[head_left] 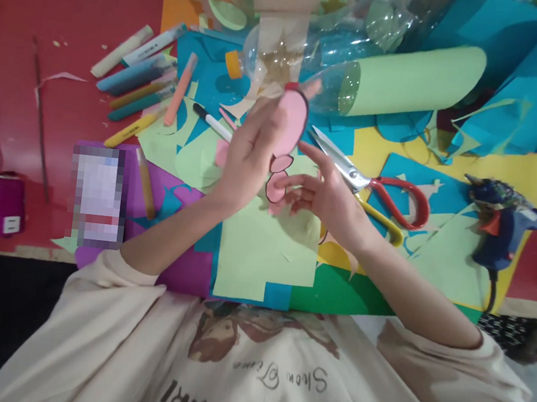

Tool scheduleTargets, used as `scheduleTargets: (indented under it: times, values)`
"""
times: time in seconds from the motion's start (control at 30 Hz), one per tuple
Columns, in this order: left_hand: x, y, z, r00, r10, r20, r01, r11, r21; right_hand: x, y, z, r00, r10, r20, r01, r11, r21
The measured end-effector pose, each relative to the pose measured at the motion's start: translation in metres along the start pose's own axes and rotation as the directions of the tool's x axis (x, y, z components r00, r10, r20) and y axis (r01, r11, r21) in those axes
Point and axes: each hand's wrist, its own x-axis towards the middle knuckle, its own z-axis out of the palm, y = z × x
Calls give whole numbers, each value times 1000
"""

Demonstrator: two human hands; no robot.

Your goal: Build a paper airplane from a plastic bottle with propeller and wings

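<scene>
My left hand (256, 139) is closed on a pink paper cutout (294, 117), an oval with a dark outline. A bit of red shows at its top edge. Just below it are a small pink oval (282, 163) and a pink paper circle (275, 192), both dark-edged; whether they are joined to the large one I cannot tell. My right hand (320, 193) has its fingers spread. Its index finger points toward the large oval, and another fingertip touches the circle. Beneath both hands lies a pale green paper sheet (267, 252).
Scissors (361, 179) with red and yellow handles lie right of my right hand. A blue glue gun (502, 232) is farther right. Several markers (140, 79) lie at left, near a blurred phone (99, 196). Clear plastic bottles (332, 48) and a green paper roll (415, 82) are behind.
</scene>
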Motion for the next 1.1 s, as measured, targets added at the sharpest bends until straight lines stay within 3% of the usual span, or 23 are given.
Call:
scheduleTargets:
  times: [0.03, 0.07, 0.17, 0.27, 0.37, 0.43, 0.53, 0.57, 0.63, 0.77, 0.87, 0.93, 1.0, 1.1]
  values:
    - [-4, 1, 2, 992, 122, -23, -119, 990, 81, 6, 0, 1, 1000, -2, -23, 3, 1000, 29]
    - [-9, 1, 4, 979, 200, 44, -204, 967, 150, 11, 0, 1, 999, 5, -43, -3, 999, 43]
    - [-23, -6, 7, 855, 366, 368, -474, 839, 266, 16, 1, -2, 995, 52, -83, -46, 997, 68]
    - [-30, -14, 5, 794, 281, 539, -519, 776, 360, 14, 5, -6, 989, 84, -120, -71, 992, 105]
    - [-33, -17, -3, 764, 210, 610, -489, 805, 335, 11, 11, -10, 983, 35, -180, -13, 993, 121]
    - [-34, -18, -10, 787, 228, 573, -457, 840, 293, 9, 14, -12, 977, -30, -210, 49, 995, 82]
    - [-37, -22, -15, 928, 225, 297, -307, 914, 266, 8, 14, -12, 983, -87, -163, 89, 996, 5]
    - [-38, -23, -15, 955, 213, 206, -261, 935, 240, 8, 14, -12, 986, -93, -142, 92, 996, -15]
    - [-38, -25, -14, 971, 174, 167, -199, 969, 146, 8, 15, -12, 987, -114, -116, 110, 993, -41]
    - [-39, -28, -9, 976, 66, 208, -70, 998, 10, 9, 25, -16, 972, -232, -45, 231, 973, -20]
    - [-40, -31, -7, 976, 91, 200, -88, 996, -21, 11, 34, -18, 961, -276, 22, 277, 960, -45]
    - [-41, -34, -6, 971, 129, 203, -125, 992, -33, 11, 34, -18, 951, -308, -21, 304, 945, -121]
    - [-42, -36, -6, 969, 144, 201, -142, 990, -23, 8, 28, -17, 905, -399, -150, 358, 902, -240]
    - [-44, -38, -6, 967, 138, 213, -140, 990, -3, -6, 7, -23, 738, -597, -316, 445, 782, -436]
